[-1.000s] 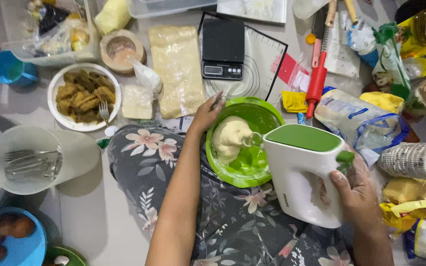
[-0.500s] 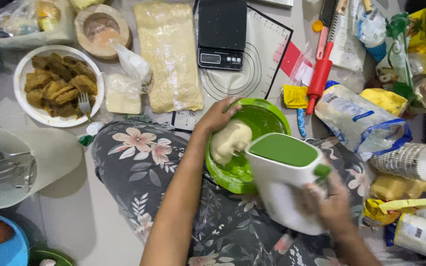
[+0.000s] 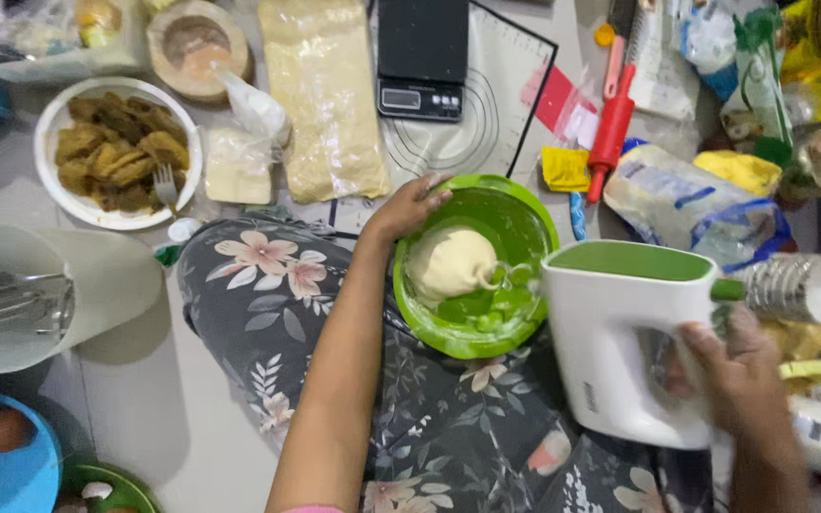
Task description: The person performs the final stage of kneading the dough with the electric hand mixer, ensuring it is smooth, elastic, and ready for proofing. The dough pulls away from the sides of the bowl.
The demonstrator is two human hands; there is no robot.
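Far left edge of the floor: a white jug [image 3: 45,285] lying on its side with metal beaters inside, and beyond it a plate of fried pieces [image 3: 116,152] with a fork.

Centre: left hand [image 3: 409,207] curls over the far-left rim of the green bowl [image 3: 525,214], fingers closed on the rim, steadying it. The bowl sits on the person's lap, on flowered cloth, not on a flat base. Inside, a pale lump of dough [image 3: 448,264] lies toward the left wall, green bowl bottom bare on the right.

Right: right hand [image 3: 738,380] wraps the handle of a white and green hand mixer [image 3: 620,332], grip full and closed. Mixer nose points into the bowl at the dough's right side; beaters blurred, cannot tell depth.

Judgement: on a lap the bowl can tip, so keep the rim hold firm and thumb clear of the beaters. Work the mixer low, into the lump.

Beyond the bowl: a black scale [image 3: 422,57] and a red rolling pin [image 3: 612,119].
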